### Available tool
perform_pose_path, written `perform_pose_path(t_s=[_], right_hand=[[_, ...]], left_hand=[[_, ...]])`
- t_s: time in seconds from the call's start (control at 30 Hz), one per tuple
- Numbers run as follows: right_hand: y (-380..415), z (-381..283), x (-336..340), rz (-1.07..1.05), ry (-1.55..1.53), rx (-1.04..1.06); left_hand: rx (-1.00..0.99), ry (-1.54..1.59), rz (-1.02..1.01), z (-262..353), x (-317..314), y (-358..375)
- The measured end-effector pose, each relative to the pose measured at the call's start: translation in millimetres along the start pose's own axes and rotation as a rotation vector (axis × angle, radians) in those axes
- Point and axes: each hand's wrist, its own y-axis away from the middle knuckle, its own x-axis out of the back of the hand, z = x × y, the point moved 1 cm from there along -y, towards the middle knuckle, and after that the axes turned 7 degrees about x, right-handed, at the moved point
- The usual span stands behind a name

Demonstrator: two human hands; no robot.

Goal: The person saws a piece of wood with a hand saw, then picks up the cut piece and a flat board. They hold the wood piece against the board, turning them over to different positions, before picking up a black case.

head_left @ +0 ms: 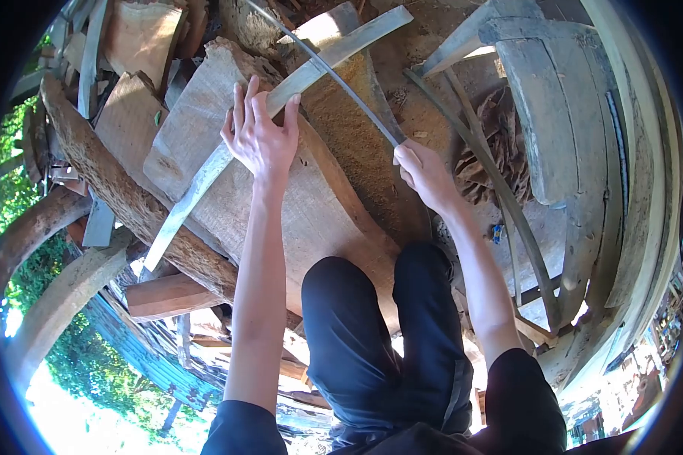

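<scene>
My left hand (264, 138) holds a pale wooden strip (195, 199) down on a broad wooden slab (322, 208), its thumb and fingers on either side of the strip. The strip slants from lower left to upper right and its far end juts past the slab. My right hand (423, 176) is closed round the near end of a long, thin saw (359, 102), which I see almost edge-on. Its blade crosses the strip just beyond my left thumb. The saw's handle is hidden inside my fist.
Sawdust (338, 114) covers the wood right of the slab. A rough log (121, 178) and several offcuts lie at the left. On the right stand a weathered plank piece (542, 114), a thin curved strip (501, 182) and a brown crumpled heap (493, 148). My knees (341, 292) are close to the slab.
</scene>
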Motion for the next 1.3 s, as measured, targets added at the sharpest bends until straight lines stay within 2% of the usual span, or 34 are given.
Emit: perform_pose_path(t_s=[0.17, 0.6, 0.67, 0.73, 1.07, 1.3], right_hand=[[20.0, 6.3, -0.8, -0.008, -0.128, -0.034], [18.2, 2.8, 11.1, -0.036, -0.108, -0.074], [17.9, 0.4, 11.4, -0.024, -0.09, 0.005], [20.4, -5.5, 15.4, -0.026, -0.107, -0.021], [11.1, -10.2, 11.2, -0.012, -0.12, -0.072], [20.8, -9.5, 1.3, 0.042, -0.104, -0.027]], left_hand=[[0.022, 0.023, 0.003, -2.0, -2.6, 0.0], [-0.047, -0.027, 0.025, -1.6, -1.8, 0.1], [-0.044, -0.042, 0.033, -0.6, -1.9, 0.0], [-0.056, -0.034, 0.034, 0.3, -1.5, 0.5], [-0.042, -0.047, 0.029, -1.1, -2.9, -0.1], [-0.028, -0.048, 0.012, -0.9, -1.7, 0.2]])
